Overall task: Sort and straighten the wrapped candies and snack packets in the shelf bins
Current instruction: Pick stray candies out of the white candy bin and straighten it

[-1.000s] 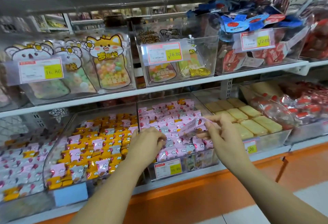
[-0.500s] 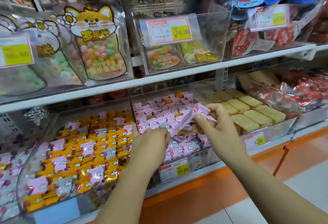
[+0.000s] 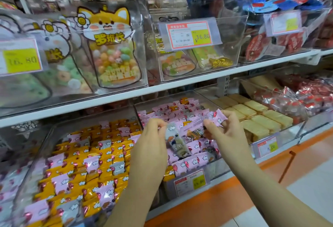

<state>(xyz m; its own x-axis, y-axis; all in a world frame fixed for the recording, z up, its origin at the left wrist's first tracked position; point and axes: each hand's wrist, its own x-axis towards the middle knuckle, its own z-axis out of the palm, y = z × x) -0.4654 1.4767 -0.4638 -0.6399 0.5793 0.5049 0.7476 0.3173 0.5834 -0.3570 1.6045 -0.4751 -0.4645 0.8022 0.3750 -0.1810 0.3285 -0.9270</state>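
Note:
My left hand (image 3: 150,144) pinches a grey wrapped candy (image 3: 175,141) by its top end, so it hangs over the clear bin of pink candies (image 3: 180,113). My right hand (image 3: 227,133) grips a small bunch of pink wrapped candies (image 3: 212,117) just above the same bin. The two hands are close together. To the left, a second clear bin (image 3: 86,169) holds mostly orange candies with pink and grey ones mixed in.
Pale yellow wafer packs (image 3: 259,117) fill the bin to the right, with red packets (image 3: 310,97) beyond. The upper shelf (image 3: 162,86) carries bins of cat-shaped candy bags (image 3: 111,50) and price tags. An orange ledge and floor lie below.
My left hand has lifted out of the pink bin with a grey candy pinched in it. My right hand rose slightly with its pink candies. The view has moved closer.

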